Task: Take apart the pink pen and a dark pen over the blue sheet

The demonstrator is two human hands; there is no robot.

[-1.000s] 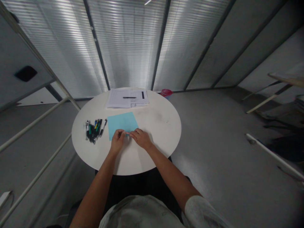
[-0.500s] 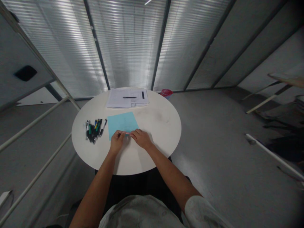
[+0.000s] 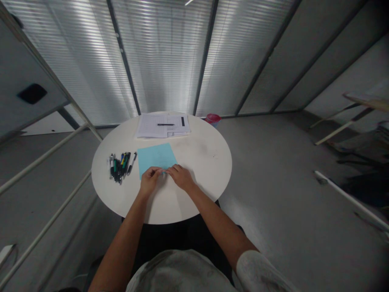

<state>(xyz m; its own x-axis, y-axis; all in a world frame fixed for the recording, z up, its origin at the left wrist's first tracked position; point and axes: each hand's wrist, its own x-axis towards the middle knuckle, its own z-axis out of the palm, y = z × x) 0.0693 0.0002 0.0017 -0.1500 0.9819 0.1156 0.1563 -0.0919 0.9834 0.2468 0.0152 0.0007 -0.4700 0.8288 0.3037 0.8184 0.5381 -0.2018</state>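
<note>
A light blue sheet of paper (image 3: 156, 154) lies on the round white table (image 3: 206, 178) in front of me. My left hand (image 3: 149, 178) is closed at the sheet's near edge, thumb and fingertips pinched together. My right hand (image 3: 180, 176) meets it from the other side, its fingers bent down and pinching the same edge. The fingertips of both hands almost touch, and a small bit of blue shows between them. How the edge is bent there is too small to make out.
A loose bunch of pens (image 3: 120, 166) lies left of the blue sheet. Behind it are printed papers (image 3: 152, 126) with a black pen (image 3: 165, 124) on top. A red-rimmed bin (image 3: 213, 118) stands beyond the table. White metal rails (image 3: 45, 154) run along the left.
Both hands stay at the paper's near edge with only slight finger movement. The small pinkish strip between the fingertips now looks more blue.
</note>
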